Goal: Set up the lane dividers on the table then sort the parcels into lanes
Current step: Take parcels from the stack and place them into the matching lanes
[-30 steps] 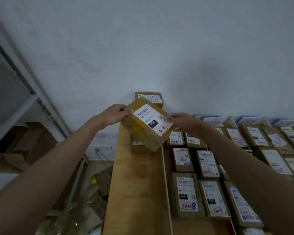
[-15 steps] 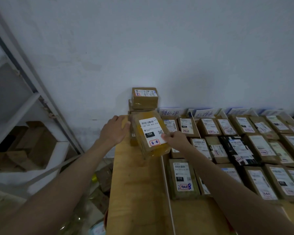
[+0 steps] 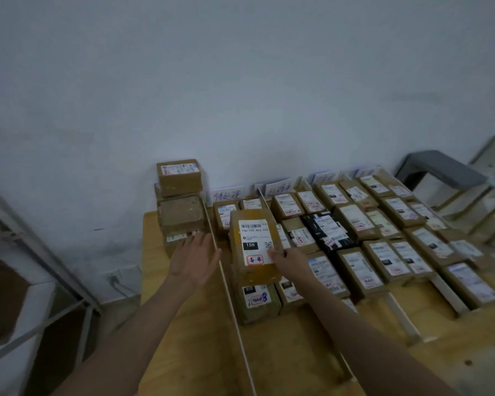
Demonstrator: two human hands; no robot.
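Grey metal shelving leans along the far left, next to the pale wall. The wooden table starts just to its right. At the table's far left corner sits a stack of brown parcels, piled against the wall inside the leftmost lane. The left hand hovers just in front of that stack, fingers straight and loosely spread, palm down, holding nothing; its fingertips reach close to the lowest parcel's label, though contact cannot be judged. Just right of the hand a thin white lane divider runs from the wall towards the near edge of the table.

Across that divider, in the second lane, the yellow-taped parcel with the label marked 15H and a red stamp lies on top of other parcels, tilted slightly. The right hand rests at its near right corner, thumb and fingers pinching the edge of the label side. Below it a parcel with blue handwriting lies flat.

Further right, rows of labelled parcels fill the remaining lanes, among them one black parcel. Handwritten paper lane signs stand against the wall behind them. More dividers show between the rows. A grey stool stands at the far right.
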